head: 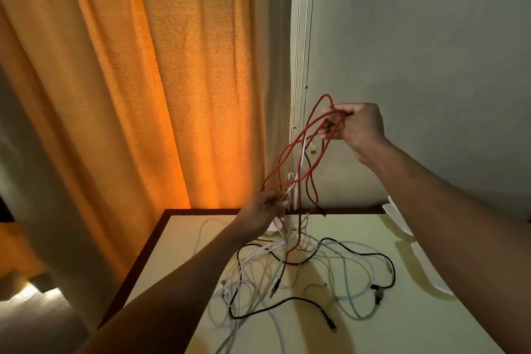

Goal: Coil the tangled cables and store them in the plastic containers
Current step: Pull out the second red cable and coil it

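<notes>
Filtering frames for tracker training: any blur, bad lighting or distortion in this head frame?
Head view: motion blur on the left grip and the white cable it pinches. The right grip on the red cable is sharper. Warm backlight glows through the curtain. The room is dim, with soft shadows on the table. Wide-angle stretch toward the edges.

Dim room, warm orange glow thru the curtain (178,95) at left; wall (431,37) grey and flat. Table (373,333) lit pale yellow w/ soft shadows. Left hand (263,211) blurred. Wide-angle bend at edges; bottom-left murky, perhaps floor.
</notes>
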A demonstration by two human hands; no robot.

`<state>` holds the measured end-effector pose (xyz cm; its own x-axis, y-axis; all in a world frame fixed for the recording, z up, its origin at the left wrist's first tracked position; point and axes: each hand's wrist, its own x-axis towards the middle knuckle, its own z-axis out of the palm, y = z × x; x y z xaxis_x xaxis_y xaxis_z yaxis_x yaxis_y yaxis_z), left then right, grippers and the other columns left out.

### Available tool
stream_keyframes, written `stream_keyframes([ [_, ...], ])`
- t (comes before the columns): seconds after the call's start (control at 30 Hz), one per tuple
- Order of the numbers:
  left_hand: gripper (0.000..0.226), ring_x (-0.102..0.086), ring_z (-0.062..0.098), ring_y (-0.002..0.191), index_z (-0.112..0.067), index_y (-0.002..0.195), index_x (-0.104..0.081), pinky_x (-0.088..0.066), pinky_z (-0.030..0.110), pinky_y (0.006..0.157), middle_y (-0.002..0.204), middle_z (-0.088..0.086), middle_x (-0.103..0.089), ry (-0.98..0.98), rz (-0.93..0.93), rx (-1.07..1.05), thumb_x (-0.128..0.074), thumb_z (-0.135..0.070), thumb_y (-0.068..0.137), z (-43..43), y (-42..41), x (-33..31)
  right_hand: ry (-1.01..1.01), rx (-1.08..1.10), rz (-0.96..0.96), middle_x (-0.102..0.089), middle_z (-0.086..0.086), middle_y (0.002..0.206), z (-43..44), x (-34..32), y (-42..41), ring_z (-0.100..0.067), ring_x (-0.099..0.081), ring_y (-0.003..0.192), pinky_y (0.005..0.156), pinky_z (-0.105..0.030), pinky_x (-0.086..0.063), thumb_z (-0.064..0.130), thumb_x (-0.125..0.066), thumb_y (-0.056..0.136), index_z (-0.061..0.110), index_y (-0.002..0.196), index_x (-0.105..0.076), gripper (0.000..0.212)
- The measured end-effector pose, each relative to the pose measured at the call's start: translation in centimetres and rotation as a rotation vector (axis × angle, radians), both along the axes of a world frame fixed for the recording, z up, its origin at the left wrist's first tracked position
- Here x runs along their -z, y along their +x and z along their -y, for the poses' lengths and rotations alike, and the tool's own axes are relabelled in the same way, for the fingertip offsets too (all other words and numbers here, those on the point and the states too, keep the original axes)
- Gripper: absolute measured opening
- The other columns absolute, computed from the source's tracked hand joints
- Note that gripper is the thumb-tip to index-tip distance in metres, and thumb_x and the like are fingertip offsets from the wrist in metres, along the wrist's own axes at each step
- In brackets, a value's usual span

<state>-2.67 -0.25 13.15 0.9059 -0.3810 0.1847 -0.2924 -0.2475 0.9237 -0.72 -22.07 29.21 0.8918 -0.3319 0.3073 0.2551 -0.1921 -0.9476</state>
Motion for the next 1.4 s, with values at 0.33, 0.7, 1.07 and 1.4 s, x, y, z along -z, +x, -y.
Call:
stream_keyframes([
  [0.33, 0.023, -0.069, 0.012, 0.079, -0.023, 0.1, -0.077, -0.06, 0.03, 0.078, 0.088, -0.004, -0.074, 0.359, -0.054, -0.539, -0.056, -0.013, 0.103, -7.1, 0.9, 8.5, 0.062, 0.077, 0.055, -0.075, -0.016, 0.081, 2.6, -1.8, 0.8, -0.036, -0.074, 0.063, 0.064, -0.049, -0.064, -0.005, -0.066, 0.093, -0.005, 0.109, -0.069, 0.016],
  [0.7, 0.028, -0.074, 0.025, 0.094, -0.008, 0.119, -0.072, -0.064, 0.04, 0.081, 0.108, 0.008, -0.075, 0.508, -0.431, -0.767, -0.066, -0.021, 0.095, -12.8, 2.2, 14.6, 0.024, 0.251, 0.13, -0.073, -0.01, 0.085, 4.9, -4.5, 0.2, -0.017, -0.072, 0.059, 0.063, -0.043, -0.064, 0.005, -0.075, 0.089, 0.002, 0.106, -0.071, 0.018],
  [1.07, 0.003, -0.069, 0.034, 0.091, -0.005, 0.089, -0.057, -0.06, 0.037, 0.076, 0.094, 0.013, -0.063, 0.682, -0.519, -0.74, -0.057, -0.007, 0.089, -12.4, 1.1, 12.3, 0.028, 0.315, 0.207, -0.073, -0.003, 0.085, 5.8, -5.3, 0.7, -0.01, -0.071, 0.064, 0.061, -0.041, -0.064, -0.001, -0.068, 0.091, 0.006, 0.107, -0.071, 0.018],
  [1.4, 0.031, -0.062, 0.028, 0.11, -0.003, 0.113, -0.061, -0.051, 0.03, 0.09, 0.12, 0.013, -0.064, 0.749, -0.445, -0.725, -0.062, -0.027, 0.093, -9.4, 1.2, 9.3, -0.172, 0.273, 0.193, -0.074, -0.013, 0.089, 6.5, -5.2, 0.0, -0.027, -0.076, 0.069, 0.061, -0.04, -0.064, 0.015, -0.08, 0.086, 0.007, 0.101, -0.075, 0.017],
])
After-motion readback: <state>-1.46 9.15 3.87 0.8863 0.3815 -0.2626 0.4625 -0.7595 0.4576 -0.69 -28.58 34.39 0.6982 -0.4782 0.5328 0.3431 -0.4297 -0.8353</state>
